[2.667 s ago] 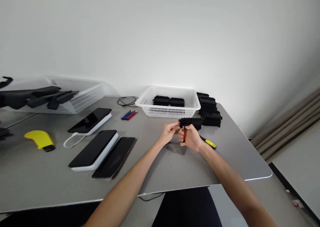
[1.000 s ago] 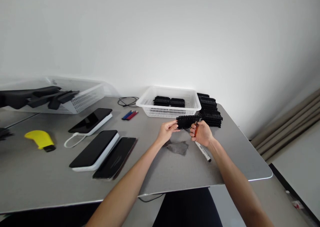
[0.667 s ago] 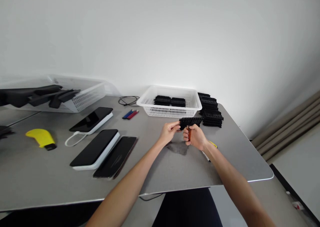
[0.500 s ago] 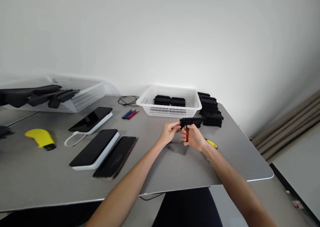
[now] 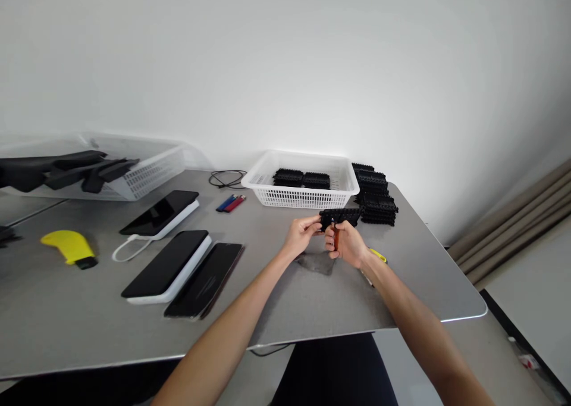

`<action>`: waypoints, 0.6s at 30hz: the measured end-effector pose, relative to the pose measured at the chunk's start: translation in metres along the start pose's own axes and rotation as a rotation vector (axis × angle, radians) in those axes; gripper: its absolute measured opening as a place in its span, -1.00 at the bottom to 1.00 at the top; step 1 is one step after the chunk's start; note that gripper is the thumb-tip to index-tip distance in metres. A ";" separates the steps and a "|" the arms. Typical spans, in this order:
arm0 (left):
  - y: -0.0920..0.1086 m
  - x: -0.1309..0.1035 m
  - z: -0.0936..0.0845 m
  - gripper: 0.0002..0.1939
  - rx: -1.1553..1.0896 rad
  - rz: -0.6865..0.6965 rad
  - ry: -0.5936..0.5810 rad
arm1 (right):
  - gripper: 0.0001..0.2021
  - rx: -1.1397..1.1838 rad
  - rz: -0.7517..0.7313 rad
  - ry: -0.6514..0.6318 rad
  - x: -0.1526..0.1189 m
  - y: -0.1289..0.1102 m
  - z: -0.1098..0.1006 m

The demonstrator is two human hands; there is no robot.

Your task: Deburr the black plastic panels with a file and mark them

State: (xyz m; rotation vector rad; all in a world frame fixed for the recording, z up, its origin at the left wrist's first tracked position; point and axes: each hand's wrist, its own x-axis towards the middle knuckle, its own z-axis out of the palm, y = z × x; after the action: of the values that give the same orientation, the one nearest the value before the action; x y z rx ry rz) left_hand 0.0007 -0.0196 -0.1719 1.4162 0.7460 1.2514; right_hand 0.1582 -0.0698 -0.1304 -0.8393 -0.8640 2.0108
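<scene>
My left hand (image 5: 300, 234) pinches the left end of a black ridged plastic piece (image 5: 342, 216) and holds it above the table. In my right hand (image 5: 348, 244) the fingers are wrapped round an orange lighter (image 5: 336, 239), upright, with its metal top close to the piece's near side. Whether a flame burns there I cannot tell. Under the hands a dark smudged patch (image 5: 317, 263) marks the table. A yellow-handled tool (image 5: 378, 255) lies partly hidden behind my right wrist.
A white basket (image 5: 307, 199) holds several black ridged pieces, with more stacks (image 5: 378, 206) beside it. Blue (image 5: 227, 203) and red (image 5: 235, 203) lighters, a cable (image 5: 226, 180), phones on white blocks (image 5: 167, 263), a yellow cutter (image 5: 70, 247) and another basket (image 5: 156, 174) are leftward.
My right hand has shifted slightly left, and more of the orange lighter, with its metal top, now shows in front of the black piece. The left hand keeps its hold.
</scene>
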 end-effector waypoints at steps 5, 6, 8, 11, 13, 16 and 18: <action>-0.004 0.003 -0.007 -0.45 -0.066 -0.006 0.023 | -0.83 0.054 -0.007 0.053 -0.004 -0.009 -0.009; -0.005 0.003 -0.008 -0.44 -0.071 -0.011 0.028 | -0.83 0.067 -0.007 0.061 -0.005 -0.012 -0.012; -0.005 0.003 -0.010 -0.43 -0.075 -0.022 0.042 | -0.83 0.096 -0.014 0.070 -0.007 -0.016 -0.017; -0.005 0.003 -0.012 -0.43 -0.077 -0.030 0.056 | -0.84 0.147 -0.023 0.086 -0.010 -0.022 -0.025; -0.006 0.004 -0.013 -0.45 -0.079 -0.028 0.056 | -0.84 0.173 -0.029 0.101 -0.012 -0.026 -0.028; -0.007 0.005 -0.014 -0.46 -0.093 -0.022 0.061 | -0.85 0.184 -0.046 0.128 -0.015 -0.030 -0.030; -0.008 0.005 -0.015 -0.47 -0.110 -0.018 0.071 | -0.85 0.182 -0.055 0.141 -0.018 -0.031 -0.031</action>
State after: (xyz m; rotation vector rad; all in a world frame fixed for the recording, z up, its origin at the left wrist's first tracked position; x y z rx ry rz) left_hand -0.0103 -0.0082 -0.1798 1.2794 0.7256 1.3142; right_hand 0.2029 -0.0612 -0.1177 -0.8336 -0.6084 1.9242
